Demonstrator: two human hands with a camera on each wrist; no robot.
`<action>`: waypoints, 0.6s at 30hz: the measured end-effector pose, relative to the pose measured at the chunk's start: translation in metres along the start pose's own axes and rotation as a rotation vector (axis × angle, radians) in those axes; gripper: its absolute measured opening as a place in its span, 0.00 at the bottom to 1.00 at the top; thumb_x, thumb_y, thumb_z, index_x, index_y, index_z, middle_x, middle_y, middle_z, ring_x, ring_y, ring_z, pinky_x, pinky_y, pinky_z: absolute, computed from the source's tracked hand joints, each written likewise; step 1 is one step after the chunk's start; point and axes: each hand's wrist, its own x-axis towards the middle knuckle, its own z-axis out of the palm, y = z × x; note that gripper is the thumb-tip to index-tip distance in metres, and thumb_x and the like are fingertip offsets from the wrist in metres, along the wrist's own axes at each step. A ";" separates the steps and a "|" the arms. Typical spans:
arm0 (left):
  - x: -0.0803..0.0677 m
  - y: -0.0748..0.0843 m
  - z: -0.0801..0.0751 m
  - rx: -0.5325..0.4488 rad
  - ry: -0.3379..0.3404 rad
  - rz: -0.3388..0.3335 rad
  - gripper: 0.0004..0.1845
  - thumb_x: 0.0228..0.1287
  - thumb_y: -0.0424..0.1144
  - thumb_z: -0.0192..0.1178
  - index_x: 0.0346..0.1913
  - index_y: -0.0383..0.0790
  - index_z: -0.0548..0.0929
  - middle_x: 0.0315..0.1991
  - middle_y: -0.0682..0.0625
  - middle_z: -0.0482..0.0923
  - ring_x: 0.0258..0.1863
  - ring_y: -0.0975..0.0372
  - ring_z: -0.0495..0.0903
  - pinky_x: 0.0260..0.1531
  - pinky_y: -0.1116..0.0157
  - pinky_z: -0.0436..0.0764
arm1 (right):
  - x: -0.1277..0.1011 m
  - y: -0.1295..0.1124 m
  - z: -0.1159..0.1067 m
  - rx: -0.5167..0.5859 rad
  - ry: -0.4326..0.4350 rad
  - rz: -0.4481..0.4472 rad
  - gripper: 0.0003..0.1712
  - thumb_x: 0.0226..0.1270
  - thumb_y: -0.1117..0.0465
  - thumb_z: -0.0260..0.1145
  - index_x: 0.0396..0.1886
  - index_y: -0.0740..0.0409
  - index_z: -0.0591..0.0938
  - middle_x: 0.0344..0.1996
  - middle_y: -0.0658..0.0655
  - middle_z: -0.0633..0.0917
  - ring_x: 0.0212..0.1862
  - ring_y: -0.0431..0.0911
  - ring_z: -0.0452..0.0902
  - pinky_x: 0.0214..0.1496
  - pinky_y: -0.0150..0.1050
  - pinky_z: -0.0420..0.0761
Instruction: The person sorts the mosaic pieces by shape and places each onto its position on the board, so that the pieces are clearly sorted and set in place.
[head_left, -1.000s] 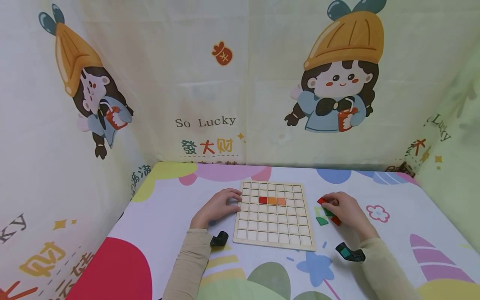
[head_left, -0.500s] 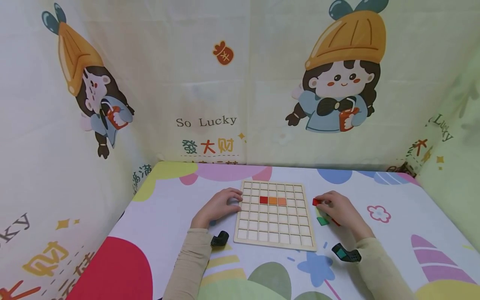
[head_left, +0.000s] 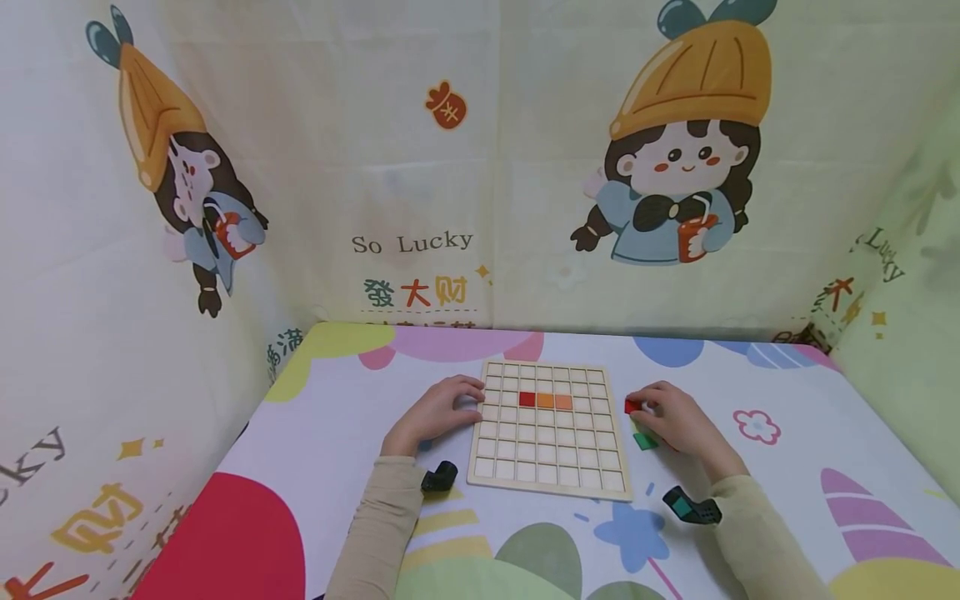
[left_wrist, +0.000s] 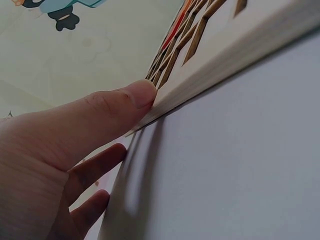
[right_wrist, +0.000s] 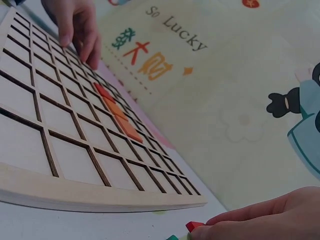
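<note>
Far left of a wooden grid board, a printed red patch (head_left: 225, 533) marks the tablecloth, while a cartoon figure in an orange hat (head_left: 168, 125) decorates the cloth backdrop behind the board and to its left. A person's beige left sleeve (head_left: 375, 525) comes in from the near left of the board, with a black device (head_left: 439, 477) at the wrist. The left hand (head_left: 435, 414) lies relaxed at the board's left edge, fingers loosely bent and apart, thumb touching the rim. "So Lucky" lettering (head_left: 412, 242) appears on the backdrop behind the board.

At center, the wooden grid board (head_left: 547, 490) lies flat, carrying a dark red tile (head_left: 527, 400), an orange tile (head_left: 545, 401) and a light orange tile (head_left: 563, 402) side by side in its third row from the far edge.

Just right of the board, the right hand (head_left: 678, 423) pinches a bright red tile (head_left: 632, 407) between thumb and fingers; whether the tile touches the table cannot be told. A green tile (head_left: 644, 442) lies right of the board, near that hand. Farther right of the board is a printed pink flower outline (head_left: 738, 427).
</note>
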 end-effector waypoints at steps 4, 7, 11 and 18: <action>0.000 0.000 -0.001 0.004 0.001 0.011 0.13 0.60 0.38 0.69 0.47 0.39 0.85 0.60 0.49 0.76 0.64 0.55 0.71 0.66 0.55 0.67 | 0.001 0.000 0.000 -0.003 -0.005 0.012 0.18 0.61 0.62 0.71 0.50 0.64 0.84 0.44 0.63 0.81 0.42 0.54 0.76 0.48 0.55 0.80; 0.000 0.000 -0.002 0.004 0.001 0.017 0.13 0.60 0.38 0.69 0.47 0.39 0.85 0.59 0.49 0.76 0.64 0.54 0.71 0.67 0.55 0.67 | 0.002 0.000 0.000 0.000 -0.010 0.030 0.19 0.61 0.62 0.71 0.51 0.65 0.84 0.44 0.63 0.81 0.43 0.54 0.76 0.48 0.55 0.80; 0.001 0.000 -0.003 0.002 -0.003 0.011 0.14 0.60 0.38 0.69 0.48 0.39 0.85 0.60 0.49 0.76 0.64 0.55 0.70 0.67 0.56 0.66 | 0.002 0.001 -0.001 0.005 -0.016 0.035 0.18 0.62 0.62 0.71 0.50 0.65 0.84 0.44 0.64 0.80 0.43 0.55 0.76 0.49 0.56 0.80; 0.001 0.000 -0.003 -0.006 -0.005 -0.004 0.14 0.60 0.39 0.69 0.47 0.39 0.85 0.59 0.49 0.76 0.63 0.56 0.71 0.66 0.56 0.67 | 0.002 -0.001 -0.003 0.003 -0.015 0.032 0.16 0.62 0.63 0.71 0.49 0.65 0.84 0.44 0.63 0.81 0.43 0.54 0.76 0.49 0.55 0.80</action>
